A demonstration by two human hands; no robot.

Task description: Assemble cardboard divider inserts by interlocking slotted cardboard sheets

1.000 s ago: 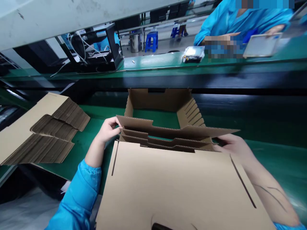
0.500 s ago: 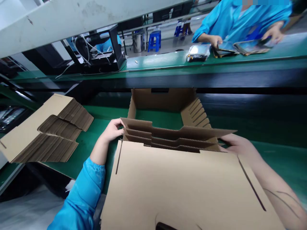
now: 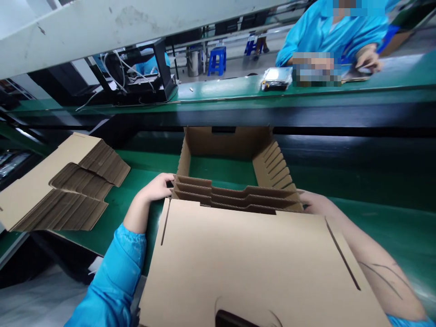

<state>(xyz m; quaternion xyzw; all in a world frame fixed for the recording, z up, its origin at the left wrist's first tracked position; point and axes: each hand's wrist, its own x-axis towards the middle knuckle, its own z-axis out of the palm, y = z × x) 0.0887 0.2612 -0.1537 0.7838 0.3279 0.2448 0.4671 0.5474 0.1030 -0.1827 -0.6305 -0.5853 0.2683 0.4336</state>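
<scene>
An open cardboard box (image 3: 225, 143) stands on the green bench in front of me, its large near flap (image 3: 252, 268) folded out toward me. Three cardboard divider sheets (image 3: 235, 196) sit upright in slots at the box's near end. My left hand (image 3: 155, 187) grips the left end of the dividers at the box's left wall, fingers curled. My right hand (image 3: 313, 203) rests at their right end; its fingers are hidden behind the cardboard.
A stack of flat notched cardboard sheets (image 3: 57, 186) lies at the left. Across a dark conveyor channel, a second green bench (image 3: 225, 88) holds a black stand with cables (image 3: 136, 77) and a wrapped device (image 3: 275, 78). A person in blue (image 3: 334, 32) works there.
The topmost divider, raised and tilted a second ago, has gone down level with the other two. Both my hands have dropped with it.
</scene>
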